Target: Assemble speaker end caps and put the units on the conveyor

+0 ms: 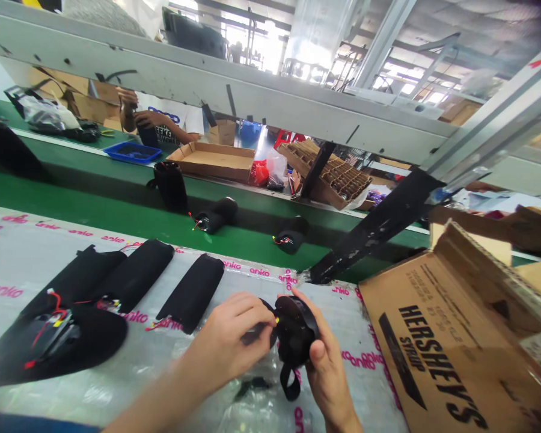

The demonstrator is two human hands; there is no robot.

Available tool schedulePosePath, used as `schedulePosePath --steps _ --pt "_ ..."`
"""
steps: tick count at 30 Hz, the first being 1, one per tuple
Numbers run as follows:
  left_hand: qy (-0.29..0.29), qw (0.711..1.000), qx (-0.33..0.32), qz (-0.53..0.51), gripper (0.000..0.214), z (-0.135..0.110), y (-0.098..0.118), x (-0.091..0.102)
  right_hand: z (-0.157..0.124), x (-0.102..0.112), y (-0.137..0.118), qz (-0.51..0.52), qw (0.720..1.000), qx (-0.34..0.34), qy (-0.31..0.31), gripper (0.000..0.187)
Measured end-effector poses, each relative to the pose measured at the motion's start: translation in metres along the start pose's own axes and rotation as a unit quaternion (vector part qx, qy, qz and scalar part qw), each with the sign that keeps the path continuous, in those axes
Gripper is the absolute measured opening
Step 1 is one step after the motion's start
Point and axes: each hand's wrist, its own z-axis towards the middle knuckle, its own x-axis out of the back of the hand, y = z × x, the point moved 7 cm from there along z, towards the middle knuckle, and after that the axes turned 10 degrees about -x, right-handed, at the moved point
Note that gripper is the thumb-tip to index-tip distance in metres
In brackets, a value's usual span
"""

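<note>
Head view: the person's left hand (pixel 228 337) comes in from the lower left, its thumb and fingertips pinched together at the edge of a black round padded piece (pixel 295 328), close by a small yellow-tipped wire (pixel 277 320). The right hand (pixel 327 367) is curved around the far side of the piece and holds it up, with the thumb (pixel 301 299) along its rim. A black strap loop (pixel 290 385) hangs from the piece between the hands, above a clear plastic sheet (pixel 117 385) printed in pink. Left of the hands on that sheet lie two long black pads (pixel 192 291) and a larger black padded shell (pixel 54 349) with red and yellow wires. Right of the hands stands a Hershey's Syrup carton (pixel 437 343). Beyond the hands runs a green conveyor belt (pixel 130 207) carrying black padded parts, and across it a co-worker's hands (pixel 130 102) are at work.
</note>
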Motion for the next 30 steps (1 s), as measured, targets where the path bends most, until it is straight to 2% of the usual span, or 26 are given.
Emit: schedulePosePath --steps 6,13,16,18,21,23,25,27,30 --pt "-0.036 0.999 -0.014 -0.017 0.018 -0.003 -0.004 -0.001 -0.001 0.007 -0.023 -0.118 0.992 0.012 -0.054 0.078" --pt "-0.091 0.994 0.002 -0.065 0.022 0.001 -0.01 -0.005 0.016 0.009 -0.035 -0.11 0.984 0.01 -0.139 0.071" --pt "-0.059 0.995 0.039 -0.077 0.017 -0.004 -0.017 -0.001 0.018 0.005 -0.037 -0.096 0.987 -0.006 -0.128 0.071" --pt "-0.04 0.995 0.072 -0.065 0.014 -0.012 -0.023 0.001 0.016 0.0 -0.035 -0.065 0.989 -0.042 -0.126 0.078" --pt "-0.034 0.992 0.113 -0.042 0.012 -0.023 -0.03 0.001 0.01 -0.009 -0.03 -0.032 0.987 -0.088 -0.129 0.09" --pt "-0.029 0.988 0.142 -0.051 0.013 -0.027 -0.033 -0.002 0.007 -0.012 -0.03 -0.05 0.987 -0.086 -0.124 0.09" --pt "-0.02 0.983 0.167 -0.078 0.017 -0.028 -0.035 -0.007 0.005 -0.015 -0.033 -0.104 0.987 -0.062 -0.11 0.089" --pt "0.002 0.977 0.181 -0.115 0.024 -0.03 -0.037 -0.011 0.005 -0.017 -0.039 -0.19 0.978 -0.011 -0.085 0.092" --pt "0.101 0.949 0.214 -0.209 0.017 -0.042 -0.044 -0.013 0.007 -0.024 -0.051 -0.318 0.944 0.076 -0.039 0.103"
